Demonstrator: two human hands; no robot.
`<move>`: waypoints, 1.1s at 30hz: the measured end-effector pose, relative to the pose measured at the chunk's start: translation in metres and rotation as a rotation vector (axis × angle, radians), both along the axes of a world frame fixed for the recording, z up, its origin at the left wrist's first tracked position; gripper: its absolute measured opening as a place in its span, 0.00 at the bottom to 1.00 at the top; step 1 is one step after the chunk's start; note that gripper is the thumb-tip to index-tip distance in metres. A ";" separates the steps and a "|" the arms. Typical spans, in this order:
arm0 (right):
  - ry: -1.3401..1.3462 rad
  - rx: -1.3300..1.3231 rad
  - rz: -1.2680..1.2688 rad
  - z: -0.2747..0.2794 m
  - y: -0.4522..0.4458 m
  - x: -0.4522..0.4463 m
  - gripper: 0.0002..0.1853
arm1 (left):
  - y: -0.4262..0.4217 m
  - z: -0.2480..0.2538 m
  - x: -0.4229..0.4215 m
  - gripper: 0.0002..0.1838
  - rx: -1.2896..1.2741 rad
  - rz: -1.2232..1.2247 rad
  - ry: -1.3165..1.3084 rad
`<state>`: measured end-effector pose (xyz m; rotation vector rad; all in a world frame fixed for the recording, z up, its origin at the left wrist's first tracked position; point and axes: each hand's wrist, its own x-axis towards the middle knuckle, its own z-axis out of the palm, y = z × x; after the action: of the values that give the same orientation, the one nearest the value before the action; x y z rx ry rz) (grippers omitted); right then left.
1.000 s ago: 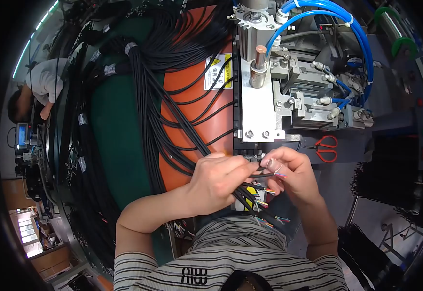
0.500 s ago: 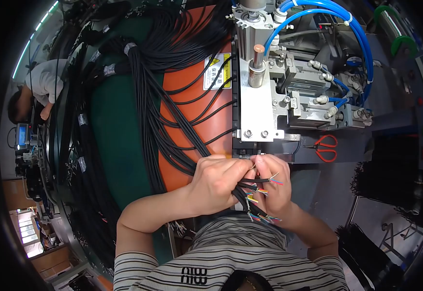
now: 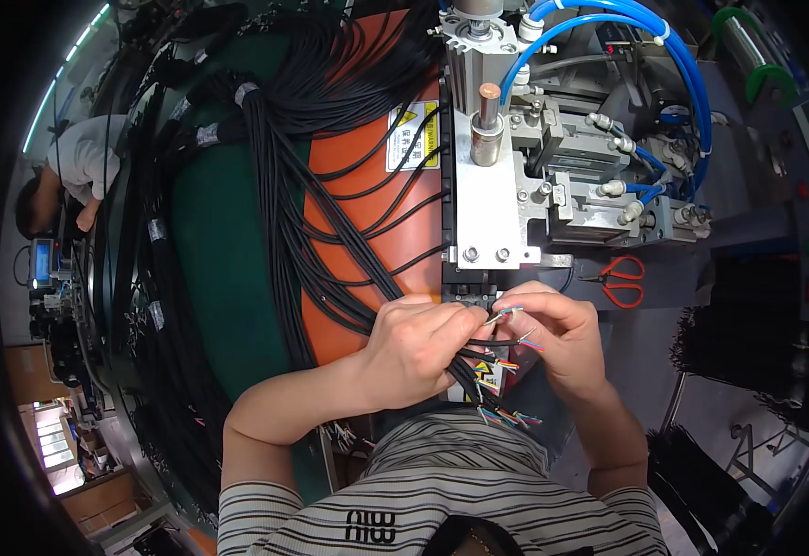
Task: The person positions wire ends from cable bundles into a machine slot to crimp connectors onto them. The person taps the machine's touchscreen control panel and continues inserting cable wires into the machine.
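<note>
My left hand [image 3: 418, 347] is closed around several black cables [image 3: 465, 372], whose stripped ends stick out to the right with thin coloured wires fanned out. Thumb and finger of my right hand [image 3: 560, 335] are pinched on the coloured wire ends [image 3: 508, 313] of one cable, close to my left fingertips. The other wire ends hang below, between the two hands. Just above my hands stands a metal machine fixture [image 3: 490, 208] with a bolted plate. From the left, a long bundle of black cables [image 3: 279, 204] runs toward my left hand.
Red-handled snips [image 3: 622, 282] lie right of the fixture. Blue air hoses [image 3: 696, 74] arch over the cylinders. An orange surface [image 3: 367, 241] with a warning label [image 3: 414, 136] and a green mat [image 3: 224, 250] lie left. Another person [image 3: 85, 167] sits far left.
My right hand has shifted to the right, away from the cable bundle, and now pinches the wire ends of one cable. My left hand stays nearly in place.
</note>
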<state>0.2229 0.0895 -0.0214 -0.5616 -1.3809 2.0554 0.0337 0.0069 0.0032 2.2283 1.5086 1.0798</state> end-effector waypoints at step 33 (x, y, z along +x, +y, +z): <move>-0.122 0.838 -0.225 0.003 0.007 -0.012 0.07 | 0.001 0.004 0.001 0.12 -0.091 0.022 -0.101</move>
<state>0.2105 0.0964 -0.0180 -0.4361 -1.9625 1.1201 0.0343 0.0083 0.0069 2.0698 1.5119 1.0900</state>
